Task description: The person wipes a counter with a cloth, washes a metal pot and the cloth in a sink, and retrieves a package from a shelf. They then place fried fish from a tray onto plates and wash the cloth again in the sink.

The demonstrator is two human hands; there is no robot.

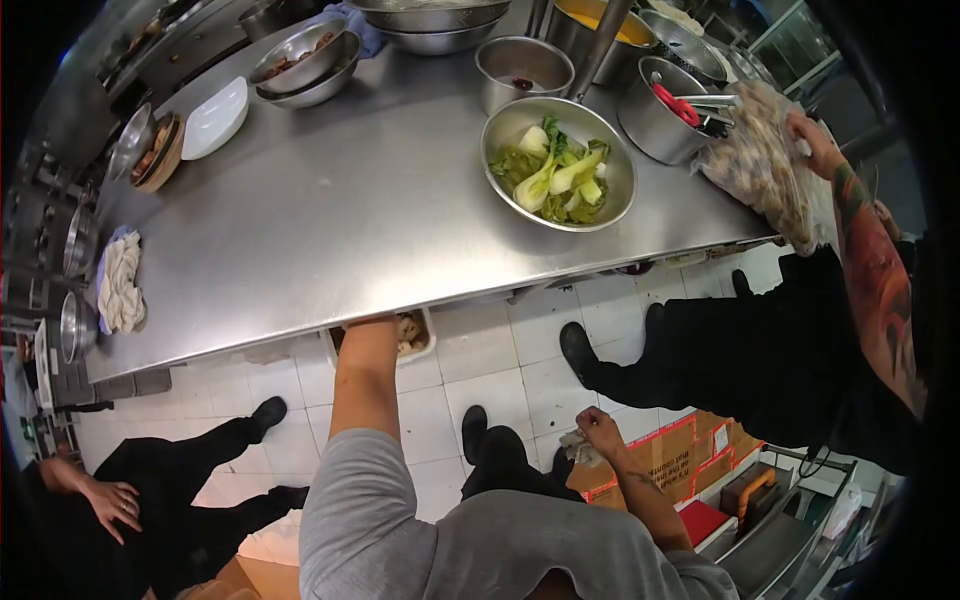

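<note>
My left arm [366,375] reaches down beneath the front edge of the steel table, and the fingers are hidden there. Just by that wrist, a white tub [428,338] with pale and brown pieces of food shows partly below the edge. Low on the right side, my right hand [600,432] is closed on a crumpled pale cloth [580,449]. On the tabletop, a steel pan [625,190] holds cooked green bok choy [560,180]; neither hand touches it.
The steel table [300,225] carries a white dish [217,118], stacked bowls [305,65], pots [525,75] and a folded towel [122,283]. At right, a co-worker's tattooed arm [875,260] holds a plastic bag of food [765,160]. Another person [170,490] stands at left. Cardboard boxes [670,455] lie behind.
</note>
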